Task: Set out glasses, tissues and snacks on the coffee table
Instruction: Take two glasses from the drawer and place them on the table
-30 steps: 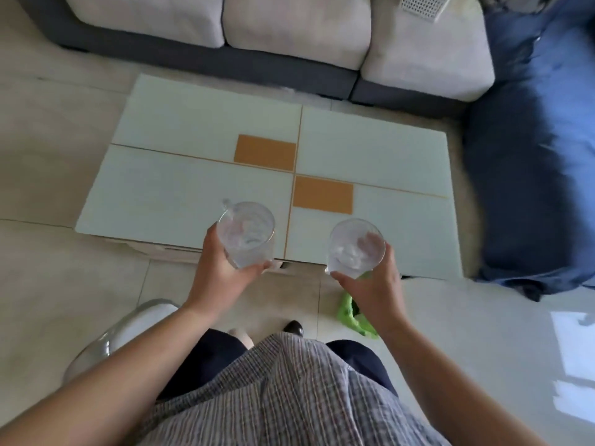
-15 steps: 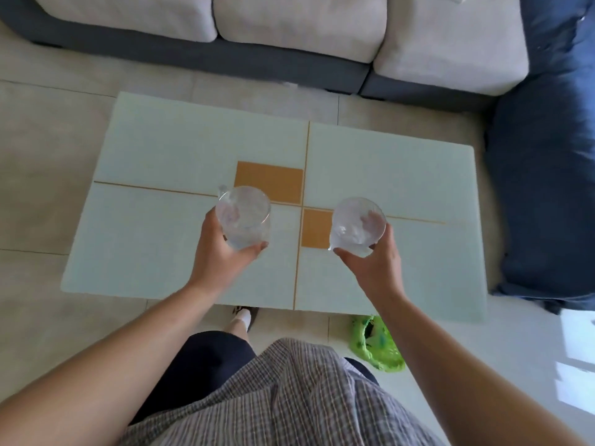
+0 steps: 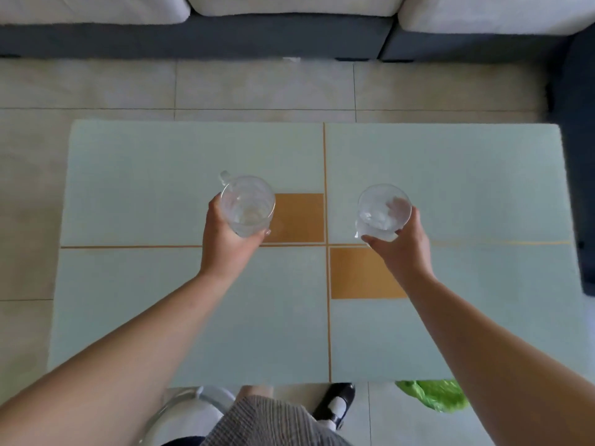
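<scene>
Glasses now over the middle of the coffee table [image 3: 161, 300], no longer at its near edge as a second ago. Left hand [image 3: 225, 243] wrapped around the handled glass [image 3: 248, 206], right hand [image 3: 399, 246] closed on the round glass [image 3: 384, 209], both carried above the top, not yet set down. Judged ready for lowering just below each hand. Green bag [image 3: 431, 394] now behind the right forearm, farther back than earlier. Tissues and snacks not seen.

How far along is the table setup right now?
Nothing is set down yet: the coffee table is bare. In hand: the left hand holds a handled glass, the right hand another glass, both over the table. Tissues and snacks aren't in view.
</scene>
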The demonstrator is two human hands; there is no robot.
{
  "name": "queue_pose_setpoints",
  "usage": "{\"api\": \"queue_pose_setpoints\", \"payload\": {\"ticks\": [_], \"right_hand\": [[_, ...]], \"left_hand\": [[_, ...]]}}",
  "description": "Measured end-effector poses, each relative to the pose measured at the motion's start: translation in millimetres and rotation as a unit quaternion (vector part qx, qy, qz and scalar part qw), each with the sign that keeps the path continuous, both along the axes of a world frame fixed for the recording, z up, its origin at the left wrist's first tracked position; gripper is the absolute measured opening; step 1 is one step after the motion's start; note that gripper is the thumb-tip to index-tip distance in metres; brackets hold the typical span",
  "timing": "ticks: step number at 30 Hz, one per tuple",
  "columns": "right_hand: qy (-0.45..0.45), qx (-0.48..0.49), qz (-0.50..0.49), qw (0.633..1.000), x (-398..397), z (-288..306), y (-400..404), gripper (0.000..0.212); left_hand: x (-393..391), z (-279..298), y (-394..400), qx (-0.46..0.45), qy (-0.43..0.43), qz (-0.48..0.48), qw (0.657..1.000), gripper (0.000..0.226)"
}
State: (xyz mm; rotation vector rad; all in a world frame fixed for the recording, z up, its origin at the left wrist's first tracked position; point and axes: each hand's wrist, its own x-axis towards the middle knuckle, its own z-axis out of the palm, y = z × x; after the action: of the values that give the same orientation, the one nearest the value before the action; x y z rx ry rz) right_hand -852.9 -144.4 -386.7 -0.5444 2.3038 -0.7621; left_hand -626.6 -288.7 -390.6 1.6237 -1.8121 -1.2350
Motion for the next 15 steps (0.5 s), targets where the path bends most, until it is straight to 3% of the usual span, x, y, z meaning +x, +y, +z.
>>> {"api": "queue_pose_setpoints", "payload": {"ticks": [9, 15], "right_hand": [[0.036, -0.014, 0.015, 0.999, -16.3, -30.4, -16.0, 0.076], [0.038, -0.011, 0.003, 0.999, -20.7, -41.4, -20.1, 0.074]], "left_hand": [[-4.1, -34.1, -16.1, -0.022, -0.022, -0.002, 1.000, 0.076], [-5.5, -50.9, -22.6, -0.017, -0.040, 0.012, 0.999, 0.083]]}}
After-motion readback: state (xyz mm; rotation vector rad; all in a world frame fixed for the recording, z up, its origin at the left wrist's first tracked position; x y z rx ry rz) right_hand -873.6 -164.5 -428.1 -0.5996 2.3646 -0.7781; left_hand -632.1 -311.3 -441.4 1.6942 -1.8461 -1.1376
